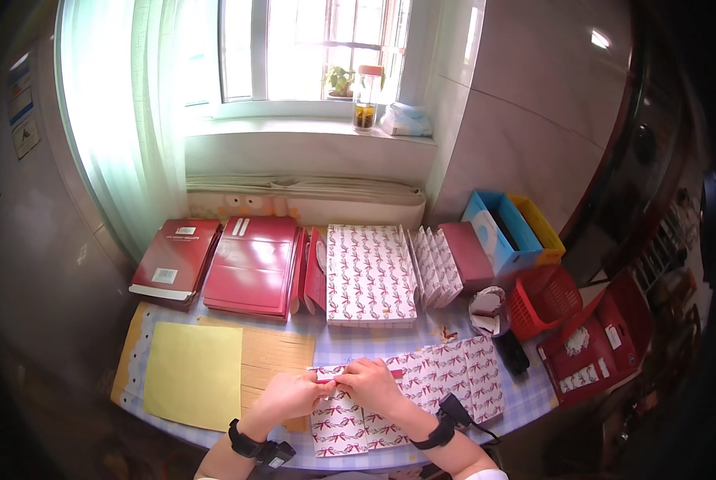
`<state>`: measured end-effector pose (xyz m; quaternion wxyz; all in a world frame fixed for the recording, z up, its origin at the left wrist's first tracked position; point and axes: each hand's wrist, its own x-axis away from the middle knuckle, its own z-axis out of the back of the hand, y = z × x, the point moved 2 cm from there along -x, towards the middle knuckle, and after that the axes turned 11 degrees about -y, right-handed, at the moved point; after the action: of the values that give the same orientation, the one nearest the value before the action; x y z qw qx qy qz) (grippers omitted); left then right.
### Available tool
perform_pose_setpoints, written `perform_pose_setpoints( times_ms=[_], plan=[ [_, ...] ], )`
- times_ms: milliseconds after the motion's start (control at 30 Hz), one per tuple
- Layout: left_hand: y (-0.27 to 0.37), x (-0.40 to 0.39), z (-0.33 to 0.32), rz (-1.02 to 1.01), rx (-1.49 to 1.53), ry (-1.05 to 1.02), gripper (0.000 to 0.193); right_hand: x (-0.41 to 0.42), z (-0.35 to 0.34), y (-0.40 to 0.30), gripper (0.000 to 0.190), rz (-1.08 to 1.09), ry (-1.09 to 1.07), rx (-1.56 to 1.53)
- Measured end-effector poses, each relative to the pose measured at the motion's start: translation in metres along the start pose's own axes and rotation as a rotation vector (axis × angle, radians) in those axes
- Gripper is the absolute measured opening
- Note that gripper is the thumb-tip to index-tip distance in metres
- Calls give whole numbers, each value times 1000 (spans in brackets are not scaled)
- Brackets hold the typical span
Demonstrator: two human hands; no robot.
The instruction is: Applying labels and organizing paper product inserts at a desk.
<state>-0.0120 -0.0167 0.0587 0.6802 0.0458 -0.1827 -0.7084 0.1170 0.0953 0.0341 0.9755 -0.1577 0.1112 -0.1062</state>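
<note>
My left hand (pixel 295 393) and my right hand (pixel 367 384) meet fingertip to fingertip over a printed card sheet (pixel 340 426). The sheet carries a white pattern of leafy garlands and red bows. Both hands pinch a narrow red strip (pixel 397 374) that runs along the sheet's upper part; its middle is hidden under my right hand. Something small and white shows below the fingertips, too small to name. More of the same patterned card (pixel 478 372) extends to the right, creased into panels. Both wrists wear black straps with small devices.
Yellow paper (pixel 193 375) and slitted tan card (pixel 277 354) lie left. Behind stand red folder stacks (pixel 175 258) (pixel 250 264) and a patterned card stack (pixel 370 270). Rightward are a red plastic basket (pixel 543 300), blue box (pixel 502 231), cup of cut pieces (pixel 488 312) and open red box (pixel 597 342).
</note>
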Motion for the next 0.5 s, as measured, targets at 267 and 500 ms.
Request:
perform_pose_setpoints(
  times_ms=[267,500],
  plan=[
    [1,0,-1,14,-58,48,29,1,1,0,10,12,1,3],
    [-26,-5,-7,168,216,310,23,1,5,1,20,-2,-6,11]
  ],
)
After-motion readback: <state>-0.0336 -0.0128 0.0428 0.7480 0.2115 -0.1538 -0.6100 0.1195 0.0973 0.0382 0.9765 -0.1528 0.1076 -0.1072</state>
